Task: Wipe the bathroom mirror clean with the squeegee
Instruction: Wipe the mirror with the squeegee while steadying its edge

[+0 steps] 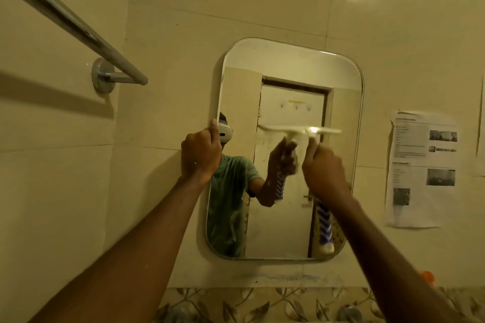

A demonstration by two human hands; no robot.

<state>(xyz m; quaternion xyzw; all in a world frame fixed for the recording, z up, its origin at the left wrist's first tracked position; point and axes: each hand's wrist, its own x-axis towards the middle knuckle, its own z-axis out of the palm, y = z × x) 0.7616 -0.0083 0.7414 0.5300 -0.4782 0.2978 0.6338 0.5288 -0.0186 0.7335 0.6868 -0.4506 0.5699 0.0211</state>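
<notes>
Two bare forearms reach up from the bottom edge. The right hand (324,169) is closed around the blue-and-white striped handle of a white plastic squeegee (301,130), whose blurred blade lies level against the rounded rectangular wall mirror (288,68) at mid-height, toward its right edge. The left hand (200,156) grips the mirror's left edge. A chrome towel rail (78,31) crosses the upper left corner.

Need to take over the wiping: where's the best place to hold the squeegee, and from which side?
Grip the squeegee by its handle stem just below the crossbar, where the right hand holds it now. Come from below and in front of the mirror: the blade lies level across the glass, and the striped handle hangs down towards you.
</notes>
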